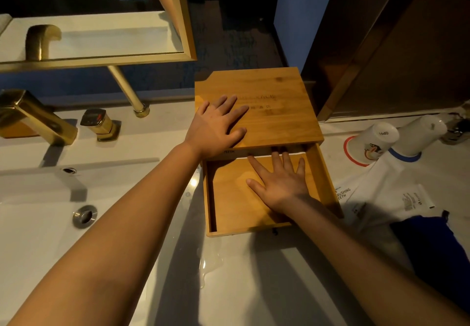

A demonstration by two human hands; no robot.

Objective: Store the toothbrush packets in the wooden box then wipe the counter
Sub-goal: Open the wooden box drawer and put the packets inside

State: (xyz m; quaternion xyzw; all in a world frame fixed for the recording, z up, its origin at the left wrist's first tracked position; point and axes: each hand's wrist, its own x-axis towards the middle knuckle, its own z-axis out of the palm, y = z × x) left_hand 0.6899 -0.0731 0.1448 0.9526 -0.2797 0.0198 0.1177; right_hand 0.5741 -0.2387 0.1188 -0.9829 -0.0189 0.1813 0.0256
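Observation:
A wooden box (284, 122) stands on the white counter (254, 274), and its drawer (229, 198) is pulled out toward me. My left hand (218, 127) lies flat on the box's lid with fingers spread. My right hand (279, 180) rests flat inside the drawer, fingertips reaching under the lid, where a white packet edge (259, 153) printed "TEETH" shows. More white toothbrush packets (386, 193) lie on the counter to the right of the box. A dark blue cloth (437, 244) sits at the right edge.
Two upturned white cups (376, 140) (419, 132) stand behind the packets. A sink basin (38, 224) with a gold faucet (33, 119) and gold handle (100, 124) fills the left. A gold-framed mirror (96, 38) hangs above. Water beads on the counter (206, 269) in front of the drawer.

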